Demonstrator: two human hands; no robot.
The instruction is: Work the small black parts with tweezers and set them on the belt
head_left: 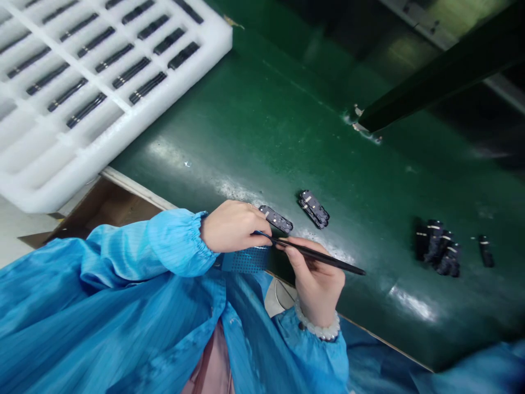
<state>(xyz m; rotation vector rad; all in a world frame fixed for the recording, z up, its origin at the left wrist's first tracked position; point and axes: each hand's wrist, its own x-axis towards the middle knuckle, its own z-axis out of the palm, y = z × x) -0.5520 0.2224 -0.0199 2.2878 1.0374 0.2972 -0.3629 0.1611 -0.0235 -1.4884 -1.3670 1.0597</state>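
My left hand (pixel 235 229) is closed, its fingers bent over the upper edge of a shiny blue sheet (pixel 248 260) with rows of small dots. My right hand (pixel 316 282) grips slim black tweezers (pixel 324 257), whose tip end reaches the left fingers; the tip itself is partly hidden. Just beyond the left fingers lies a narrow dark housing part (pixel 276 219) with small light spots on its face. A second, similar housing part (pixel 314 209) rests on the green table a little farther right.
A white foam tray (pixel 176 90) with several slim black parts in its slots stands at upper left. Piled black parts (pixel 438 249) and a single black piece (pixel 486 251) lie on the green table (pixel 254 120) at right. A dark post (pixel 410 87) rises at upper right.
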